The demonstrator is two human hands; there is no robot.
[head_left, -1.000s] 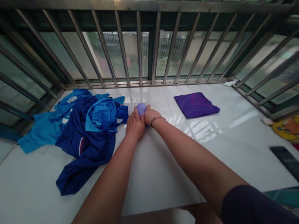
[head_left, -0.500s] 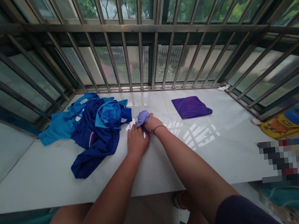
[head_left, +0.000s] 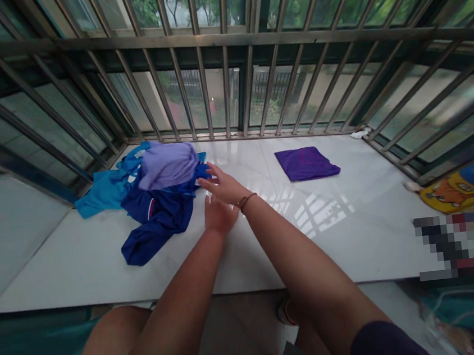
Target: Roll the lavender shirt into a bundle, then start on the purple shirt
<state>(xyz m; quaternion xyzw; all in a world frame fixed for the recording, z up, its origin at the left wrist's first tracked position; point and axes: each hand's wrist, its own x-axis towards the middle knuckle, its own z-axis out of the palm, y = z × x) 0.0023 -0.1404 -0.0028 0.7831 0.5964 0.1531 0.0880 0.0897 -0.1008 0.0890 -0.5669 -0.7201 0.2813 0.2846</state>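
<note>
Clothes pile (head_left: 150, 199) left, lone cloth (head_left: 307, 164) right, on white-free ledge (head_left: 373, 225)

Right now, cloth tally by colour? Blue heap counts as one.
Lilac cloth: 1
Folded purple cloth: 1
Blue heap: 1 (garments overlap, can't count them singly)
Total: 3

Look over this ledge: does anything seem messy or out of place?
Yes, the blue clothes on the left: they're heaped and rumpled, one sleeve trailing out, with a lavender cloth over part of them. The purple cloth on the right lies flat, so the contrast stands out.
</note>
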